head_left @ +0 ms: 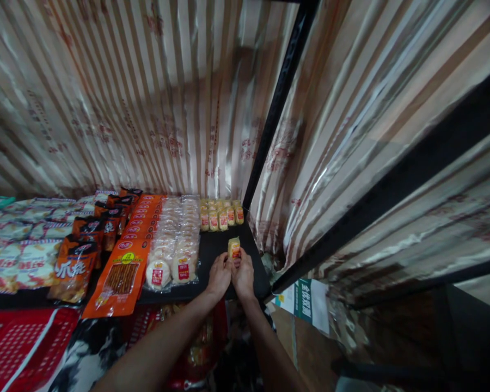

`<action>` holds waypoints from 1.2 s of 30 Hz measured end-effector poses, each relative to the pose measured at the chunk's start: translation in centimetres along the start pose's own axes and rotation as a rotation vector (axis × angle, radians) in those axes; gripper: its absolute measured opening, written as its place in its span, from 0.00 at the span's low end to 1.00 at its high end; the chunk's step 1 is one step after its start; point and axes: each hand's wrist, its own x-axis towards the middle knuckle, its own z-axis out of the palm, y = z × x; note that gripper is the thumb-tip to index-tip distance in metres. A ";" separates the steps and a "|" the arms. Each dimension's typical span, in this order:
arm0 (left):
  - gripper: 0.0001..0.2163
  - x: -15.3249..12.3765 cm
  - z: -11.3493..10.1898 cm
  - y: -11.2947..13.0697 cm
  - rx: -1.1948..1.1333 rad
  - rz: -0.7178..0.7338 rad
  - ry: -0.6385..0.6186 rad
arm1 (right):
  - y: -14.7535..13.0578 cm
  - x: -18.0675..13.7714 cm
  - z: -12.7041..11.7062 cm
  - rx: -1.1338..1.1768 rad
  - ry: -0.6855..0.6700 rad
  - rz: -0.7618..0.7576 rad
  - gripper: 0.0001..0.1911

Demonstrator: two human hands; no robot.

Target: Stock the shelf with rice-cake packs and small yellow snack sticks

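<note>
A small yellow snack packet [234, 247] with a red label stands upright above the dark shelf [212, 247], near its front right. My left hand [219, 276] and my right hand [243, 275] meet at its lower end, fingers closed round it; the exact finger grip is partly hidden. Just beyond, at the back right corner, similar yellow packets [222, 215] stand in short rows. Left of my hands lie rows of clear-wrapped round white cakes or crackers [183, 269] with red labels.
Further left are flat orange snack bags [122, 272], brown-orange bags [75, 267] and white snack bags [24, 261]. A black post [269, 130] rises at the shelf's corner before striped curtains [179, 98]. Below sit a red basket [24, 343] and a green-white package [304, 302].
</note>
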 end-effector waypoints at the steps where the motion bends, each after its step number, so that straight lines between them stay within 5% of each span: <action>1: 0.15 0.2 0.1 0.0 -0.004 0.008 -0.001 | 0.1 0.4 0.1 0.014 0.007 0.010 0.22; 17: 0.20 4.3 1.5 1.8 0.240 0.075 0.015 | 1.9 5.7 1.8 0.096 0.043 0.047 0.20; 23: 0.20 6.0 1.7 1.5 0.283 0.207 0.012 | 2.5 7.8 2.6 0.051 0.059 0.002 0.22; 36: 0.23 7.9 2.3 -0.1 0.329 0.173 0.019 | 3.0 10.9 4.0 -0.035 0.082 -0.037 0.23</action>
